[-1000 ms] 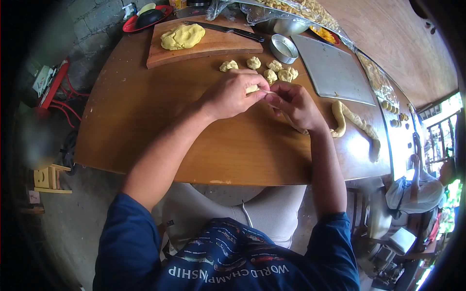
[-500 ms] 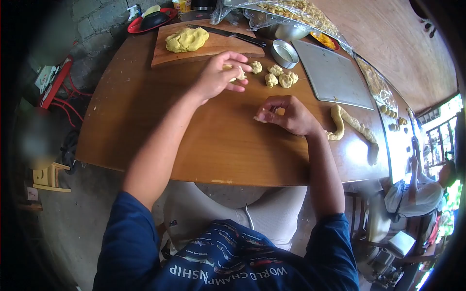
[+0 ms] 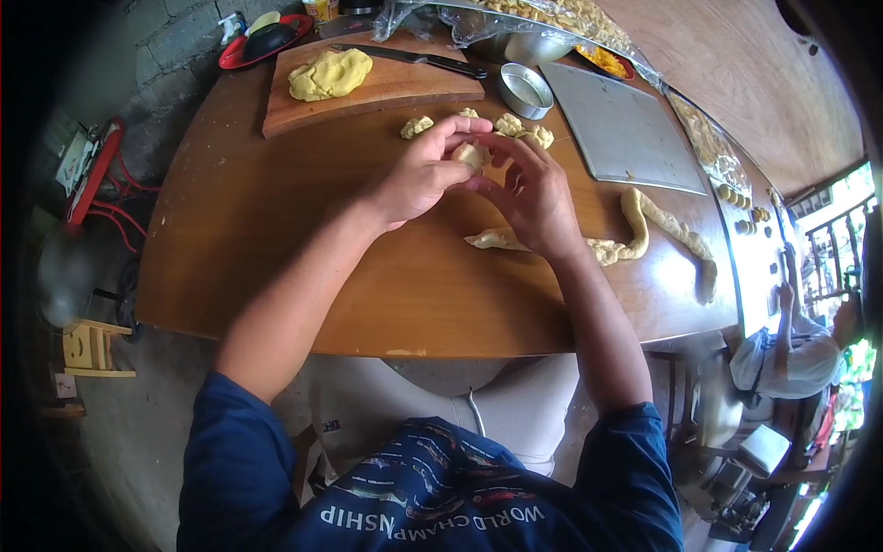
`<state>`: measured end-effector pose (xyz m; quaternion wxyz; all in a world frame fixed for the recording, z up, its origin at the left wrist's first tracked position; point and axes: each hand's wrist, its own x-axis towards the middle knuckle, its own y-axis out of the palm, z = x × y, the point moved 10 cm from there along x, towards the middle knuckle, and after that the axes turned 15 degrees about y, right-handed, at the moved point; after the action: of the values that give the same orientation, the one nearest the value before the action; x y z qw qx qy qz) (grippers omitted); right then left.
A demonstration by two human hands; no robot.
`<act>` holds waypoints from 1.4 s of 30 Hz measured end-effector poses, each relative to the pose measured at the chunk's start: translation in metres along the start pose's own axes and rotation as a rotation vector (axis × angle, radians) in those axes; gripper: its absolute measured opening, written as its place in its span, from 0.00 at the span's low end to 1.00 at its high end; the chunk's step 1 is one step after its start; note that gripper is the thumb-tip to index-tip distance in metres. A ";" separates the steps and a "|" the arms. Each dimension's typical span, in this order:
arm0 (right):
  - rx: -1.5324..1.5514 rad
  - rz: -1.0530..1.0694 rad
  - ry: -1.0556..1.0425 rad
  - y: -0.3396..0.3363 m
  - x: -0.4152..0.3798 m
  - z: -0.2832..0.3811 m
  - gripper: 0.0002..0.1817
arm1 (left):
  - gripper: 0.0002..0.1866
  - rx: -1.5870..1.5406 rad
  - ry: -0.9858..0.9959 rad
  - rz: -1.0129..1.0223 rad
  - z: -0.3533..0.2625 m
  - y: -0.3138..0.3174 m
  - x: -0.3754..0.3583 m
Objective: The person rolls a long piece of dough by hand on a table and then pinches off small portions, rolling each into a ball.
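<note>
A small pale piece of dough (image 3: 470,157) sits between my two hands above the wooden table (image 3: 386,285). My left hand (image 3: 428,175) curls around it from the left, and my right hand (image 3: 536,198) has its fingertips on it from the right. Just beyond the fingers lie several small dough lumps (image 3: 417,127), partly covered by my hands. A long, bent rope of dough (image 3: 637,225) runs under my right wrist toward the table's right side. Its torn-looking left end shows below my right hand.
A cutting board (image 3: 395,90) bears a large yellow dough mass (image 3: 331,74) and a black-handled knife (image 3: 432,61). Beside it are a round metal tin (image 3: 526,90) and a flat metal tray (image 3: 625,129). Another person (image 3: 791,354) sits at far right.
My hands have come together around the piece of dough, which was in my left hand. My right hand moved up and left, uncovering the rope's left end. The view has shifted slightly.
</note>
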<state>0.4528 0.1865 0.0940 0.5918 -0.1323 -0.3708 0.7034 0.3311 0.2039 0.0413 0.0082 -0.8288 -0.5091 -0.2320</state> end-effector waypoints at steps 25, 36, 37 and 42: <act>0.400 -0.011 0.084 -0.011 0.004 -0.011 0.19 | 0.10 0.428 0.223 -0.150 -0.035 -0.016 0.004; 0.085 -0.187 -0.027 -0.027 0.000 -0.011 0.12 | 0.19 0.278 0.091 -0.227 -0.033 -0.017 0.000; 0.032 -0.261 -0.090 -0.033 -0.004 -0.002 0.13 | 0.21 0.210 -0.117 -0.170 -0.020 -0.016 -0.004; -0.125 -0.213 -0.226 -0.019 -0.012 0.016 0.17 | 0.21 0.217 -0.161 -0.063 0.002 -0.010 -0.006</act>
<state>0.4602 0.1703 0.1148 0.6084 -0.0488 -0.4898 0.6225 0.3214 0.2041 0.0348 0.0497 -0.8226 -0.5559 -0.1086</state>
